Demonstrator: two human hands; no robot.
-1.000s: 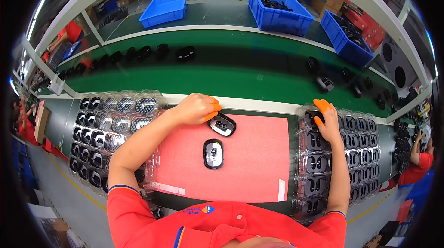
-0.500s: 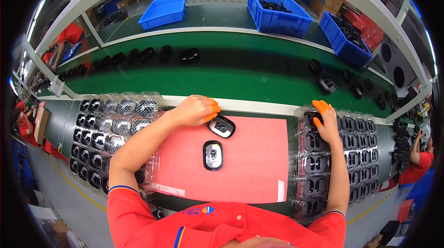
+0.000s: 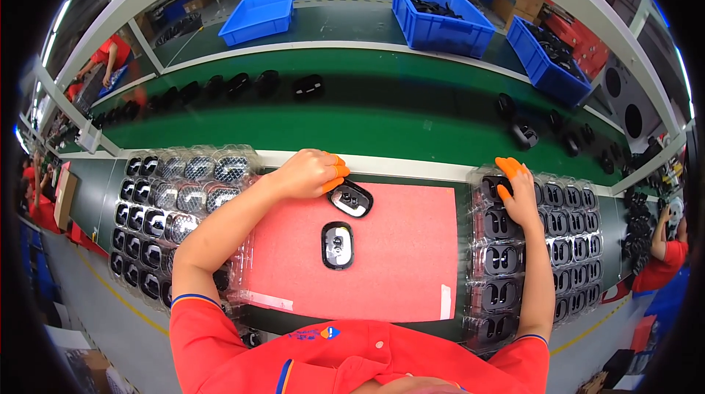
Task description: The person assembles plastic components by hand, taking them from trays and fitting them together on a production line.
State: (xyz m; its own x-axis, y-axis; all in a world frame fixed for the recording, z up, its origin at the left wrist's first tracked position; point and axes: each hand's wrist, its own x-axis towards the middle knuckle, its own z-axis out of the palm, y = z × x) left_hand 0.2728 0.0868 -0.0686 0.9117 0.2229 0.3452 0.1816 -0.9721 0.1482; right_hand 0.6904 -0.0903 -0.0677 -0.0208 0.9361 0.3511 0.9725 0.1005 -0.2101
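Observation:
Orange finger covers sit on the fingertips of both my hands. My left hand point(image 3: 317, 174) is closed at the upper left edge of a glossy black oval shell point(image 3: 351, 201), which lies tilted at the far edge of the pink mat point(image 3: 404, 254). A second oval shell point(image 3: 338, 246) with a shiny, reflective middle rests on the mat just nearer. At the right, my right hand point(image 3: 520, 192) reaches over the far left corner of a clear plastic tray point(image 3: 476, 247). Its thumb and fingers are spread about a black part point(image 3: 492, 188) in the corner pocket, partly hidden by the hand.
Stacked clear trays point(image 3: 242, 236) of glossy shells flank the mat's left side. Beyond a white rail runs a green belt point(image 3: 396, 115) carrying several black parts point(image 3: 308, 85). Blue bins point(image 3: 444, 30) stand on the shelf behind. A co-worker's arm point(image 3: 661, 236) shows far right.
The black parts on the green belt have shifted slightly to the right. Both my hands and the two shells on the mat stay practically where they were.

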